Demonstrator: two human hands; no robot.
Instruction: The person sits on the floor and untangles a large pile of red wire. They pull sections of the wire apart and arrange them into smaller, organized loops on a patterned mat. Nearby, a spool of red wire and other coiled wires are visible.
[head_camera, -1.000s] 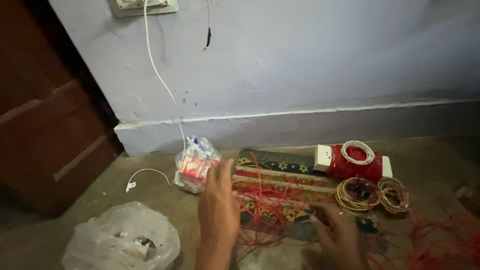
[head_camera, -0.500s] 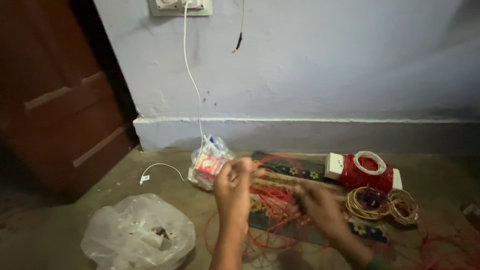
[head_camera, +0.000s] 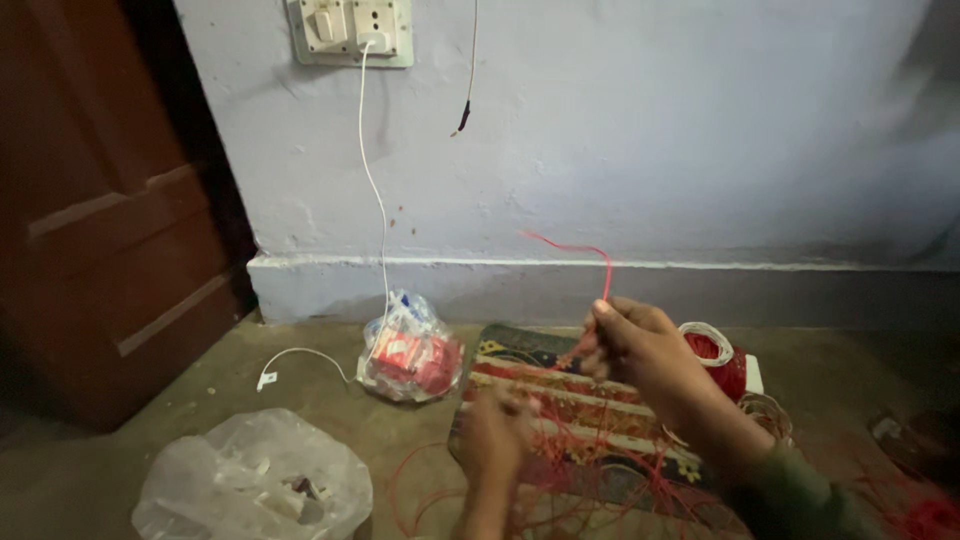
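Mid-untangling: right hand (head_camera: 640, 345) pinching red thread (head_camera: 590, 262) above patterned mat (head_camera: 560, 385), left hand (head_camera: 495, 440) gripping the tangle lower; next probably needs gentle, steady pulling.

- A thin red thread (head_camera: 590, 262) is rising from the pinched fingers of the right hand (head_camera: 640, 345), arching upward and bending back toward the wall, its free end pointing left in the air.
- Below that hand the same red strand is running down and left toward the left hand (head_camera: 495, 440), which is closing loosely around it; the view there is blurred, so the exact grip cannot be told.
- A loose tangle of red thread (head_camera: 590, 480) is spreading in loops over a striped, patterned mat (head_camera: 545, 385) on the floor, trailing off its front and right edges.
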